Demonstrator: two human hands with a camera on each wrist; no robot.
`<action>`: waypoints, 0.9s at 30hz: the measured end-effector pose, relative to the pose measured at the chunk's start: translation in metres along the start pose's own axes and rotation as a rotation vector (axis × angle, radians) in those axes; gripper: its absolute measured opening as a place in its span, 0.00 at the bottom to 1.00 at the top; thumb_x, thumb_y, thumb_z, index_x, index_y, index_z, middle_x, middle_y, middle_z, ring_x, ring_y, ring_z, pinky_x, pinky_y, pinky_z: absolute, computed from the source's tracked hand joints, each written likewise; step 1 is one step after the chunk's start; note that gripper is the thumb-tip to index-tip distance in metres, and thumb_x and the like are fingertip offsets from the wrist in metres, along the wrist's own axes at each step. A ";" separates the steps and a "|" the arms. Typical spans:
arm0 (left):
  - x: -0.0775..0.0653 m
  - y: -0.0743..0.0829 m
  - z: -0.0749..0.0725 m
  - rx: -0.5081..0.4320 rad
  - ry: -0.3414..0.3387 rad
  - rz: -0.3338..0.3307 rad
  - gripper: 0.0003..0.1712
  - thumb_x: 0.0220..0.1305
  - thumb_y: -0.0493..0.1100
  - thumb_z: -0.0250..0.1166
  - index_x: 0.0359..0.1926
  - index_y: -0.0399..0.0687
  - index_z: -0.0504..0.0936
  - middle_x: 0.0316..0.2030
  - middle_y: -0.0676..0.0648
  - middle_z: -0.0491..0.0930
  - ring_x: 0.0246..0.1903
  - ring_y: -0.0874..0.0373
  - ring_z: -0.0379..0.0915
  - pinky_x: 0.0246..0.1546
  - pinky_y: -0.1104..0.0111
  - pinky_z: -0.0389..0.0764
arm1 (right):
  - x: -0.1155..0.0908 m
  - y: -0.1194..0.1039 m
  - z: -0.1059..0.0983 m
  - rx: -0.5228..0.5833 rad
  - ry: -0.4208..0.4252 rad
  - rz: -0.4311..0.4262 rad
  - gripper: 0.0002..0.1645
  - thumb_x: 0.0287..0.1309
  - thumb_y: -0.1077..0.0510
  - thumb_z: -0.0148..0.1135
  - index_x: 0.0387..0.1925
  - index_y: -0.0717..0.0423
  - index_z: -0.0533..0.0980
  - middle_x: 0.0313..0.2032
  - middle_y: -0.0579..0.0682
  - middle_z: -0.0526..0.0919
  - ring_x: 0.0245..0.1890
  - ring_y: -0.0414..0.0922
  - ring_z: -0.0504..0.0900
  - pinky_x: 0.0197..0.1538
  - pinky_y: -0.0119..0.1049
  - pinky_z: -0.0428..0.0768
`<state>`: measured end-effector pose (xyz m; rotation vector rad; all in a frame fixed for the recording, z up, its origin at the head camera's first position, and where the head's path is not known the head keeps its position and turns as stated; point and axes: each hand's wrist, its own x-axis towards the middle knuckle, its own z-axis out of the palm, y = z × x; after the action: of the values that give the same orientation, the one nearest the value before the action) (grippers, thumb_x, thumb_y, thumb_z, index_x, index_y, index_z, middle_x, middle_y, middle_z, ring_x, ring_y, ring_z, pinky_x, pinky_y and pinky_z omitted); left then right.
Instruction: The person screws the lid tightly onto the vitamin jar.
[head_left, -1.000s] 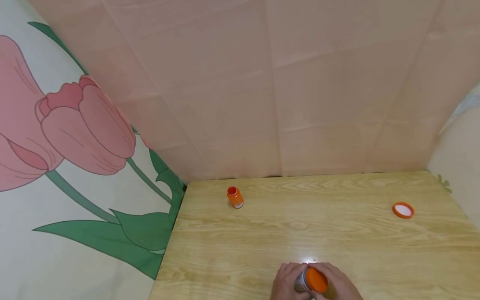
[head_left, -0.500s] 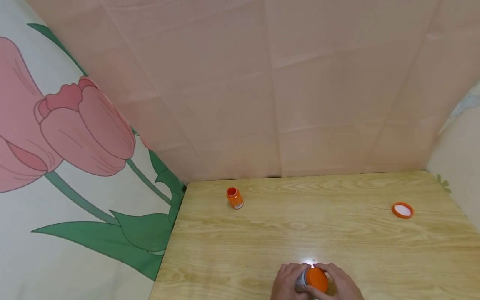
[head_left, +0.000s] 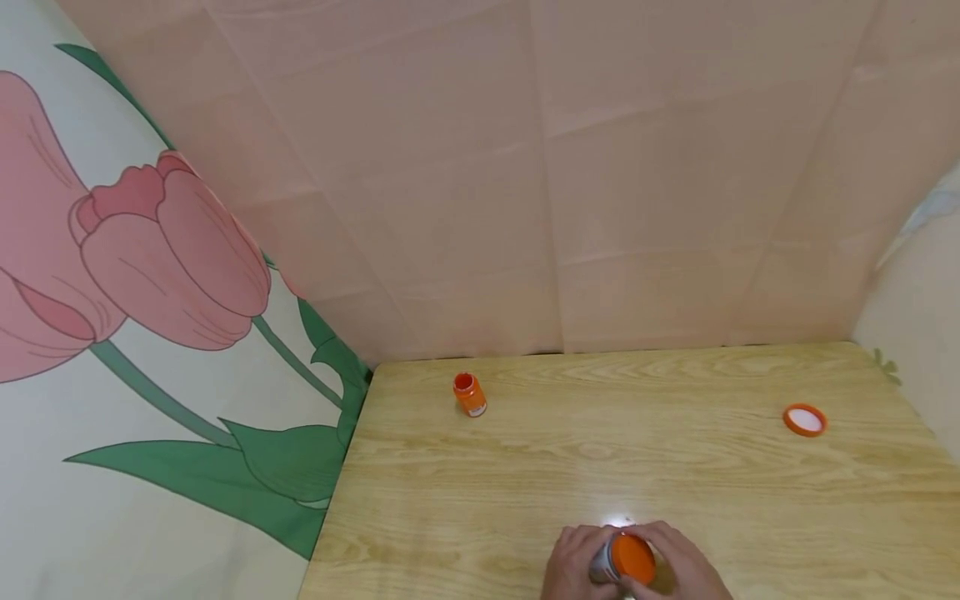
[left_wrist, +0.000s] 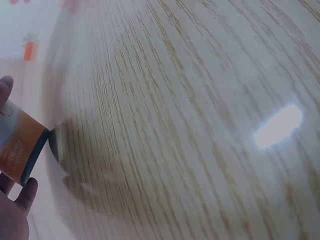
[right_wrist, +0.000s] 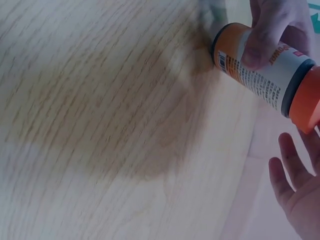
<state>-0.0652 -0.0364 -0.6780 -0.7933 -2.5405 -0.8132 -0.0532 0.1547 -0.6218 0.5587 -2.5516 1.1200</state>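
Observation:
A small jar (head_left: 602,567) with a white-and-orange printed label is tilted between both hands at the lower edge of the head view. My left hand (head_left: 567,569) grips its body, with the thumb across the label in the right wrist view. At the other end is an orange lid (head_left: 633,559), which my right hand (head_left: 688,567) pinches between thumb and fingers. Several right-hand fingers (right_wrist: 290,172) are spread below the lid in the right wrist view. Cut off at the left wrist view's left edge, the jar's label (left_wrist: 20,142) shows above a dark base rim.
An uncapped orange bottle (head_left: 470,397) stands at the back left of the wood-grain table (head_left: 525,467). Toward the back right lies an orange lid with a white inside (head_left: 805,420). A pinkish cloth (head_left: 465,183) hangs behind, and a tulip-printed wall (head_left: 180,250) rises at left.
My right hand's fingers have shifted around the lid, opening a little and closing in again. The left hand and jar stay almost in place.

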 end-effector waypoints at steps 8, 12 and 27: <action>0.001 0.001 0.001 -0.001 0.025 0.000 0.41 0.41 0.56 0.81 0.59 0.66 0.75 0.44 0.62 0.81 0.40 0.71 0.72 0.47 0.90 0.62 | 0.010 -0.017 -0.012 -0.009 -0.259 0.471 0.34 0.40 0.35 0.77 0.47 0.48 0.79 0.41 0.40 0.83 0.42 0.36 0.80 0.47 0.36 0.79; 0.001 0.003 -0.001 -0.009 0.012 -0.016 0.40 0.41 0.55 0.81 0.59 0.66 0.76 0.44 0.62 0.81 0.40 0.71 0.72 0.47 0.90 0.61 | 0.011 -0.019 -0.014 0.000 -0.284 0.504 0.35 0.41 0.35 0.76 0.47 0.49 0.79 0.43 0.43 0.84 0.44 0.41 0.81 0.48 0.39 0.79; 0.000 0.000 0.000 0.030 0.066 0.054 0.45 0.39 0.59 0.81 0.62 0.60 0.75 0.44 0.60 0.82 0.40 0.69 0.73 0.47 0.88 0.65 | 0.003 0.006 -0.003 0.077 -0.039 -0.135 0.39 0.30 0.55 0.84 0.52 0.50 0.79 0.46 0.39 0.82 0.47 0.28 0.77 0.51 0.12 0.68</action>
<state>-0.0654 -0.0367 -0.6777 -0.8089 -2.4569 -0.7693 -0.0581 0.1602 -0.6220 0.7672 -2.4700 1.1734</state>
